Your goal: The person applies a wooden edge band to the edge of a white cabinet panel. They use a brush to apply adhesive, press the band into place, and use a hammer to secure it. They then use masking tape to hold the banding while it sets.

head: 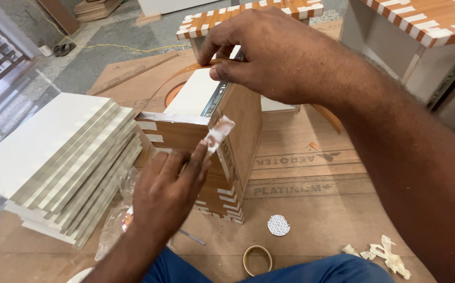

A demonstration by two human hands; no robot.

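The left hand (pixel 167 191) pinches a strip of peeled tape (pixel 218 133) at the near top corner of the box (pixel 227 136), which stands upright mid-surface with its long axis running away, while the right hand (pixel 274 55) closes on its far top edge, directly beyond.

Left hand (pixel 167 194) raised palm-down on a forearm rising from the lower edge, fingers loosely extended with fingertips pinched together, right hand (pixel 269 55) arched higher up, knuckles bent, thumb and forefinger pressed close, forearm sloping off toward the lower right.
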